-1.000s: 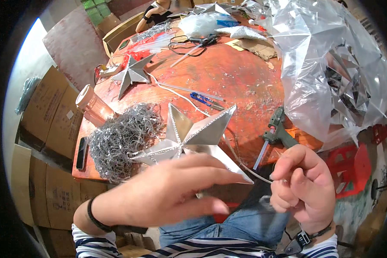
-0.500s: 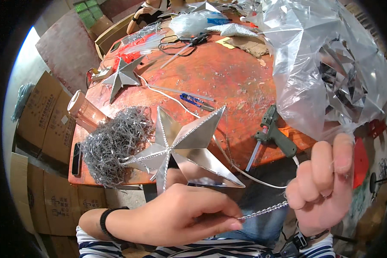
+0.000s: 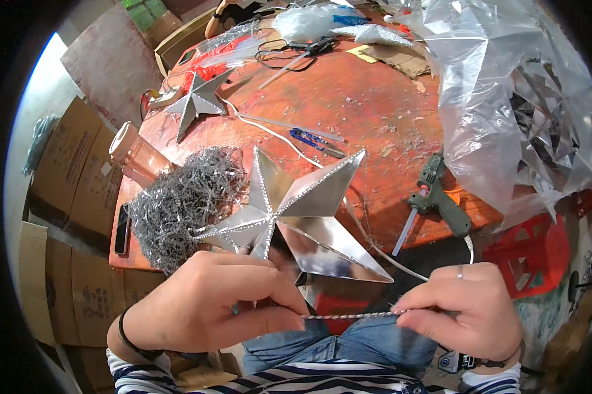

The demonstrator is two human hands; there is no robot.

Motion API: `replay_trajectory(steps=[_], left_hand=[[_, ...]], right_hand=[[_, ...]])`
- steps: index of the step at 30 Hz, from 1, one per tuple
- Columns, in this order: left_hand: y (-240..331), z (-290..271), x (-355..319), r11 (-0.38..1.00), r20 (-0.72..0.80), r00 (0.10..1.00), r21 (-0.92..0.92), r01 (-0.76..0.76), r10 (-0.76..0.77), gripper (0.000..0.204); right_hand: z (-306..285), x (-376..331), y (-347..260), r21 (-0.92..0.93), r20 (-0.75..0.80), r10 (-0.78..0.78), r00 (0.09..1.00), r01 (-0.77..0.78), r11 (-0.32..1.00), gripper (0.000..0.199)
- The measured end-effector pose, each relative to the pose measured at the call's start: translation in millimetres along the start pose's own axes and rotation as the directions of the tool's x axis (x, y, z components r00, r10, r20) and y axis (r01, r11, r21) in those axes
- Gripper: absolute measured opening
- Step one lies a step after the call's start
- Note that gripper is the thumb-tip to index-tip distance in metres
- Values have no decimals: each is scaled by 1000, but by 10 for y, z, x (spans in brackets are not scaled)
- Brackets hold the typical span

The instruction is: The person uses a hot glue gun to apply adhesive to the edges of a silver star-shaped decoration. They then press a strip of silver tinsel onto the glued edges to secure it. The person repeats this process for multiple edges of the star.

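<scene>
A thin twisted silver cord (image 3: pixel 355 316) runs stretched between my two hands, above my lap. My left hand (image 3: pixel 210 305) pinches one end between thumb and fingers. The other end is pinched by my right hand (image 3: pixel 463 305). Just beyond them, a shiny silver star (image 3: pixel 322 223) rests at the table's near edge; silver trim lines some of its ridges, while the lower-right point shows bare mirrored faces. Left of the star lies a tangled heap of silver cord (image 3: pixel 184 203). A dark green glue gun (image 3: pixel 437 194) with a clear glue stick lies to the star's right.
On the orange-red table (image 3: pixel 368 98) are a smaller silver star (image 3: pixel 197 102), blue-handled pliers (image 3: pixel 312 140), a pinkish cup (image 3: pixel 138 154) and a phone (image 3: pixel 122 230). A big clear plastic bag (image 3: pixel 486 111) of silver pieces fills the right. A red stool (image 3: pixel 529 256) stands below it.
My right hand has turned from raised, curled fingers to a palm-down pinch on the cord. The cord is now level, and my left hand has shifted left.
</scene>
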State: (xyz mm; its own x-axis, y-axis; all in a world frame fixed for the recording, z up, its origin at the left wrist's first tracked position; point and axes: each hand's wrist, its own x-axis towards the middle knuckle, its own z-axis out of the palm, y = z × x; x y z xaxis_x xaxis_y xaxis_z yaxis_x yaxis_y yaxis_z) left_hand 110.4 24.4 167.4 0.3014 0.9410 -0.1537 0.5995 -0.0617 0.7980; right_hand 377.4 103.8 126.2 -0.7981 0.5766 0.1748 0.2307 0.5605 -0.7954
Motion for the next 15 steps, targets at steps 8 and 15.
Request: replay_trajectory(steps=[8,15], left_hand=[[-138,-78,37,992,61,992,-40,117,-115,13],[-249,-75,40,961,64,993,-255,109,-96,11]], right_hand=[[60,-43,113,123,-99,110,989,-97,988,8],[112,-37,217,218,-108,218,970,-191,957,7]])
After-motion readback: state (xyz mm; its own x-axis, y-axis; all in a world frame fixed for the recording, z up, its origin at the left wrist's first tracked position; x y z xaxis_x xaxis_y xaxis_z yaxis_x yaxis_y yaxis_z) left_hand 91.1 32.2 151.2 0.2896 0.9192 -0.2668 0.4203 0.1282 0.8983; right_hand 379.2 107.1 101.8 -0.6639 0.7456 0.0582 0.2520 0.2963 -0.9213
